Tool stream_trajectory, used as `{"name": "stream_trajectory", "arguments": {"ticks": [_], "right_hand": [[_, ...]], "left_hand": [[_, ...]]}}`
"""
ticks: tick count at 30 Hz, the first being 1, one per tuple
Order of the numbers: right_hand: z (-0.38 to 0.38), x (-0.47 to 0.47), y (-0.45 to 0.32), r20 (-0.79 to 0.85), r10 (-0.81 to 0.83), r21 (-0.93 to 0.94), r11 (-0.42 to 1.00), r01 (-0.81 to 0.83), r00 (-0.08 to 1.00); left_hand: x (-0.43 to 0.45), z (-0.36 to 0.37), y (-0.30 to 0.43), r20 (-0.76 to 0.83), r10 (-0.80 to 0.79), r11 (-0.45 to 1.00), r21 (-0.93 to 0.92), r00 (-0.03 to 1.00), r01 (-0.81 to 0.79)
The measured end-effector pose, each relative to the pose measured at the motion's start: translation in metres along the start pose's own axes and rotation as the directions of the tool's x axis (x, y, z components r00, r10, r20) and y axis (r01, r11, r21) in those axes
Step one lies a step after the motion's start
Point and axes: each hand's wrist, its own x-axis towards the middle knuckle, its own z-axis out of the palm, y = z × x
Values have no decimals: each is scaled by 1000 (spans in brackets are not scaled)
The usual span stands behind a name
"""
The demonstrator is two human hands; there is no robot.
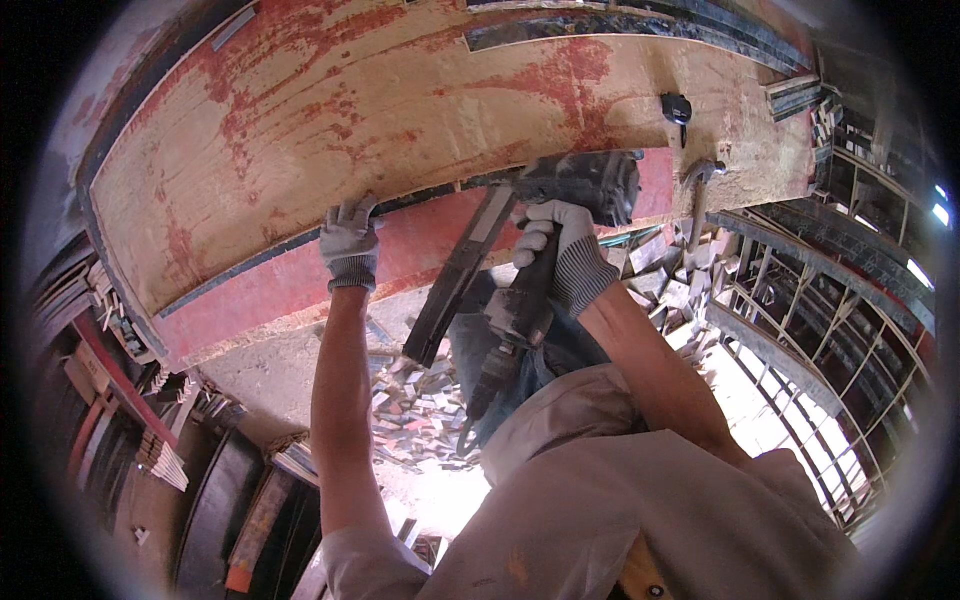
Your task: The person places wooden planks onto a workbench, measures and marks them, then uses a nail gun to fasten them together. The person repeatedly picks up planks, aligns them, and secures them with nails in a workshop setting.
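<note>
My gloved right hand [553, 236] grips the handle of a black pneumatic nail gun [581, 184]. Its long magazine [461, 274] slants down to the left, and an air hose fitting [491, 375] hangs below the handle. The tool's head lies over a red-faced plywood strip [262, 292] along the near edge of the worktable. My left hand [350, 236], also gloved, rests on that strip with its fingers over a dark narrow batten [420, 196] along the strip's far side. The nose of the nail gun is hard to make out.
A black tape measure [676, 109] and a claw hammer [701, 191] lie on the stained plywood tabletop [337, 127]. Dark battens [570, 31] line its far side. Wood offcuts [420, 412] litter the floor. Metal racking [810, 322] stands at right, stacked boards [232, 502] at lower left.
</note>
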Motion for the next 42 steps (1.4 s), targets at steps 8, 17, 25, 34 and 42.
{"name": "stream_trajectory", "arguments": {"ticks": [8,17,25,34,42], "right_hand": [[20,-7,40,4,15,30,999,-15,1000],[70,14,121,-28,-21,82,996,23,999],[78,13,123,-61,-74,11,997,75,995],[128,8,179,59,39,54,998,-42,998],[153,19,201,-51,64,-17,998,-65,997]], "left_hand": [[-12,-10,-33,-14,92,995,-28,996,-92],[-29,-26,-116,31,37,997,-64,999,-35],[-24,-28,-115,132,56,994,-95,990,-44],[-64,-47,-203,-7,31,998,-62,1000,-31],[-69,-47,-208,5,-27,1000,-16,1000,27]]}}
